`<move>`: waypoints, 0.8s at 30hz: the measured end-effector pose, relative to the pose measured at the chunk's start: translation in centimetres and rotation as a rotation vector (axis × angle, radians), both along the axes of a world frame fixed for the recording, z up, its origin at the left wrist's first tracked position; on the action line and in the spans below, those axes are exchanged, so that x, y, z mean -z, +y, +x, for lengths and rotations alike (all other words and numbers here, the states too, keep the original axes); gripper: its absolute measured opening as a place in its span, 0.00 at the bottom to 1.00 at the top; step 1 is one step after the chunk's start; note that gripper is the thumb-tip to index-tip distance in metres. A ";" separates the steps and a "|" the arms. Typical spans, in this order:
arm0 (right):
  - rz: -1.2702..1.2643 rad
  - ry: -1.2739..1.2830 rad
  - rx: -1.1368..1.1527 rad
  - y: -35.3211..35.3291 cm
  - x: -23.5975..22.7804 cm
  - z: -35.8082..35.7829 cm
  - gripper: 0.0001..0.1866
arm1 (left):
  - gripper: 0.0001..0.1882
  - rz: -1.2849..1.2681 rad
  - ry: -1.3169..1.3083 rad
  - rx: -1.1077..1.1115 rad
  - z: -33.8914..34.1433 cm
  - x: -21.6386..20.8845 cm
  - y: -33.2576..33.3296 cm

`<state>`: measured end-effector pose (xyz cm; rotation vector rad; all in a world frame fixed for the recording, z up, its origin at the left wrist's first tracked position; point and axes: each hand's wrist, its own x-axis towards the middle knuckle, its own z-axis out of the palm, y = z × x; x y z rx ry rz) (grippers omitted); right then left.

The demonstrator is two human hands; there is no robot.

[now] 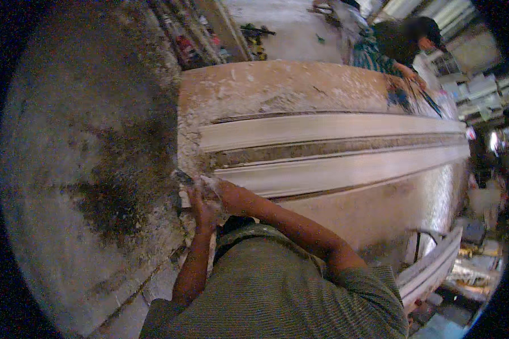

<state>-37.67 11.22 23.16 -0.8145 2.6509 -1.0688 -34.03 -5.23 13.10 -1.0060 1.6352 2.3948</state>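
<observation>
At the left end of the workbench (333, 217), my two hands come together beside the nearer pale molding strip (322, 171). My left hand (201, 208) is closed, with its fingers pointing toward the bench edge. My right hand (214, 189), whitened by powder or plaster, is closed right against it. A small dark piece (182, 177) juts out past the fingers, and a whitish bit shows below it. Blur hides what kind of thing this is and which hand grips it. A second long, grooved molding strip (322, 125) lies parallel, farther off.
White crumbs and residue cover the bench's far left part. Across the bench, a person (401, 48) reaches over the far right corner with dark strands or tools near the hand. Stained concrete floor (90, 141) lies to the left. A pale slatted piece (432, 268) stands at lower right.
</observation>
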 end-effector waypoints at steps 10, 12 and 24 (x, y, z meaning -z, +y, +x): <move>-0.074 -0.280 0.819 18.0 0.5 13.9 0.19 | 0.21 -1.213 0.664 1.287 -6.9 -5.0 -3.2; -0.150 -0.432 0.996 20.1 0.9 17.5 0.18 | 0.21 -1.226 0.721 1.348 -7.9 -6.4 -2.9; -0.167 -0.404 1.212 25.9 5.5 28.8 0.17 | 0.16 -1.358 0.878 1.500 -10.9 -7.3 6.2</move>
